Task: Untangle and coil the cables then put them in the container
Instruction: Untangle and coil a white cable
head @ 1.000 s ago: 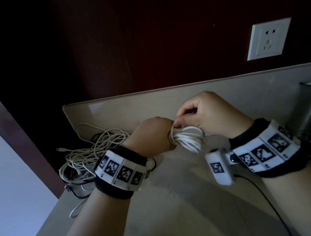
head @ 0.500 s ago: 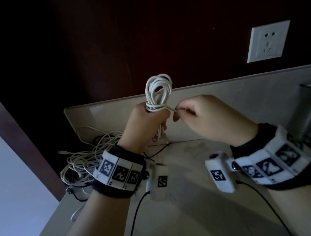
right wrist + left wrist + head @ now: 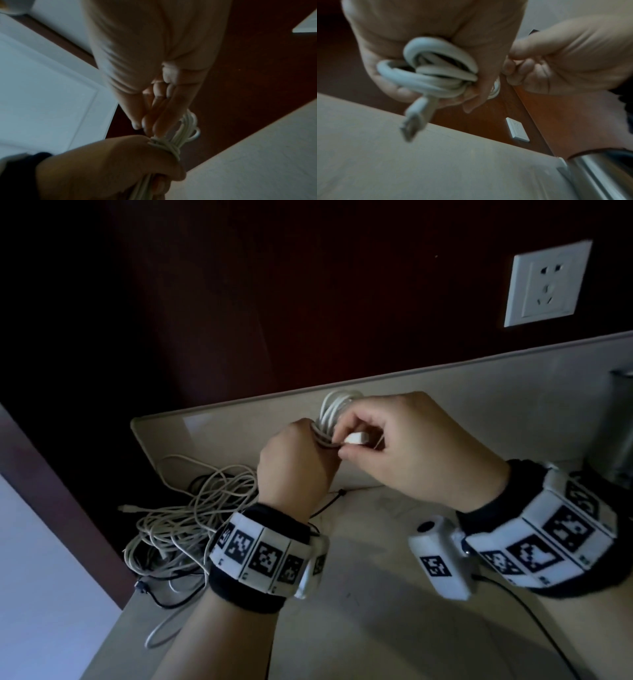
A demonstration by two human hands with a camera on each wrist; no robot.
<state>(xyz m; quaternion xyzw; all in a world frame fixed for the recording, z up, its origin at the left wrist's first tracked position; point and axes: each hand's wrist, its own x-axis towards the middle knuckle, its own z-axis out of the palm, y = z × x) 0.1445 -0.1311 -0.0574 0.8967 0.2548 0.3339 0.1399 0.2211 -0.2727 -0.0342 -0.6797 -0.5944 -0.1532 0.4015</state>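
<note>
- Head view: white cable bundle [image 3: 337, 414] stood upright above the table, its middle gripped in the curled fingers of the left hand [image 3: 294, 462], looped top showing above the knuckles. The right hand [image 3: 407, 450] pinched the cable's white plug [image 3: 356, 438] between thumb and fingers, just beside the bundle.
- A loose tangle of pale cables [image 3: 185, 518] lay on the table's left end, near the left wrist, with a thin black cable [image 3: 161, 597] running through its lower part.
- The table [image 3: 359, 628] was pale beige with a raised back edge; behind it stood a dark reddish-brown wall [image 3: 308, 285] carrying a white socket [image 3: 544, 285]. A metal cylinder [image 3: 616, 426] stood at the right edge. The light was dim.
- Left wrist view: the left hand [image 3: 423, 33] closed round thick white loops of the bundle [image 3: 436, 70], and a blurred plug end [image 3: 414, 119] hung out below the fist. The right hand [image 3: 565, 60] sat just beside it, fingers curled. Below lay the beige table [image 3: 436, 169], with the socket [image 3: 517, 129] on the brown wall and the shiny cylinder [image 3: 599, 175] at lower right.
- Right wrist view: the fingers [image 3: 159, 112] of the right hand [image 3: 154, 54] pointed down at the top of the bundle [image 3: 171, 147], where several turns wrapped crosswise round the long loops; what they held was hidden here. The left hand [image 3: 111, 162] gripped the bundle below. A white panelled surface [image 3: 42, 88] filled the left side.
</note>
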